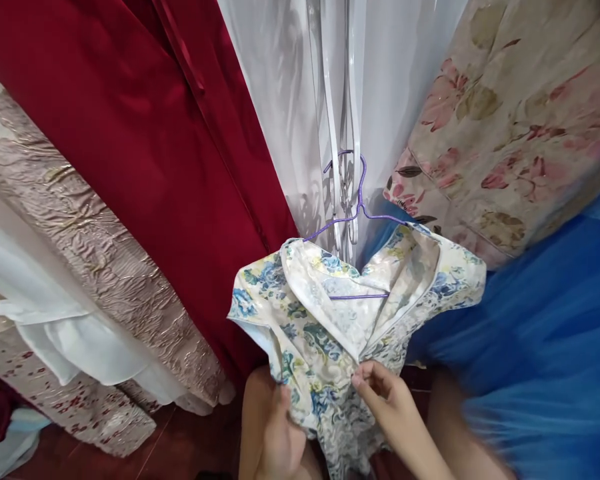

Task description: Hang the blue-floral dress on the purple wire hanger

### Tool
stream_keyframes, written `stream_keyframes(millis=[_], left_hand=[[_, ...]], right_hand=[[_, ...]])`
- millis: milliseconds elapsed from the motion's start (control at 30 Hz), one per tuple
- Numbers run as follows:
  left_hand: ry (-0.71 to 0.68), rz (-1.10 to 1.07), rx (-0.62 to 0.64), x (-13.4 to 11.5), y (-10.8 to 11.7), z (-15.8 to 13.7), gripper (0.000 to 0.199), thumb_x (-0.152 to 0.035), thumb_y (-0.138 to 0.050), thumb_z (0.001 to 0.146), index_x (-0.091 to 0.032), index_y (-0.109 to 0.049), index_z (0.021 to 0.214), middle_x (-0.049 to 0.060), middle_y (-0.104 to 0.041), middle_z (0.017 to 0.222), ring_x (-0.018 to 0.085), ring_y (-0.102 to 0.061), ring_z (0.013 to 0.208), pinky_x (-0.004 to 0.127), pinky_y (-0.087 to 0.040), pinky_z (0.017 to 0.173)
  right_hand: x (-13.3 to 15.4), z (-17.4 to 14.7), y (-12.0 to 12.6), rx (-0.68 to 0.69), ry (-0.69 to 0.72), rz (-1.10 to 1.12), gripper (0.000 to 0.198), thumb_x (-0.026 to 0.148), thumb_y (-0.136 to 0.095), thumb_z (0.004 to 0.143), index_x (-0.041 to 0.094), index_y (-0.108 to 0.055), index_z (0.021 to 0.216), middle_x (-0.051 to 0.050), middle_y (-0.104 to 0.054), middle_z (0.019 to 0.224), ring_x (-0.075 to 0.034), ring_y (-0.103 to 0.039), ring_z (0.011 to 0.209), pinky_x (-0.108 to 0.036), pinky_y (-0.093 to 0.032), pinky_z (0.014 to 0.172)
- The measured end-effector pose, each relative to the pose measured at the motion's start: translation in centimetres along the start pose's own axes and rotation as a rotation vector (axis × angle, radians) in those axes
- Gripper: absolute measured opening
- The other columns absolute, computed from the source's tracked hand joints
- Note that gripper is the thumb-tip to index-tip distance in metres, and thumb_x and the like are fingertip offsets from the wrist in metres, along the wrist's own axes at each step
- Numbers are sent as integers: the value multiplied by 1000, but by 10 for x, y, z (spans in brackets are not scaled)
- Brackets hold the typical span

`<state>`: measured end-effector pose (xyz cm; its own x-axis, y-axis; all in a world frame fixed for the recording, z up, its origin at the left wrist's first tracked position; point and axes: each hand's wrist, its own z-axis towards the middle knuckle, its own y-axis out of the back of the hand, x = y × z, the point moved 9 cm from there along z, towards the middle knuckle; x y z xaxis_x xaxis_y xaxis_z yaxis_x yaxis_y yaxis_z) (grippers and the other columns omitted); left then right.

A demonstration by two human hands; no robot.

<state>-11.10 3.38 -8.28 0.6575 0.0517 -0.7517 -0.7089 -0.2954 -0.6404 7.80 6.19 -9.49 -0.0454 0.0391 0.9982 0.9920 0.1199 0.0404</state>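
Note:
A cream dress with blue, green and yellow flowers hangs in front of me on a purple hanger. Its V neckline falls open, and the hanger's lower bar shows inside. At the bottom of the V, my right hand pinches the fabric between thumb and fingers. Lower on the left, my left hand grips the side of the dress below the sleeve, thumb in front and fingers hidden behind the cloth. The lower part of the dress hangs gathered between my legs.
A dark red garment and a textured pink one hang on the left. Behind the hanger is white cloth with dangling white straps. Floral fabric and blue tulle fill the right. The floor is reddish brown.

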Motion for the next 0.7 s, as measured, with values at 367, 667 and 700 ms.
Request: stream_keyframes(millis=[367,667,700], left_hand=[[-878,816,-188,-31,-9,-15,37,-24,-74,81,-20,-61,116,11,-63,116,24,-61,109,34,-50,94],[-566,1244,444,63,-82,-6,13,-10,-48,90,-21,-54,88,3,-62,82,17,-62,77,26,-46,70],[-550,1321,507,66,-87,-5,17,-7,-47,88,-21,-56,92,4,-64,87,19,-63,81,27,-46,71]], right_hand=[[-8,-12,3,17,-141,73,44,52,-57,91,21,-45,62,1,-57,49,-7,-35,37,-23,-22,42],[33,0,26,-49,-122,258,35,47,-64,86,15,-62,71,3,-56,42,-5,-32,32,-19,-18,38],[48,7,35,-88,-91,271,34,45,-65,85,15,-64,70,4,-54,40,-4,-31,33,-19,-18,39]])
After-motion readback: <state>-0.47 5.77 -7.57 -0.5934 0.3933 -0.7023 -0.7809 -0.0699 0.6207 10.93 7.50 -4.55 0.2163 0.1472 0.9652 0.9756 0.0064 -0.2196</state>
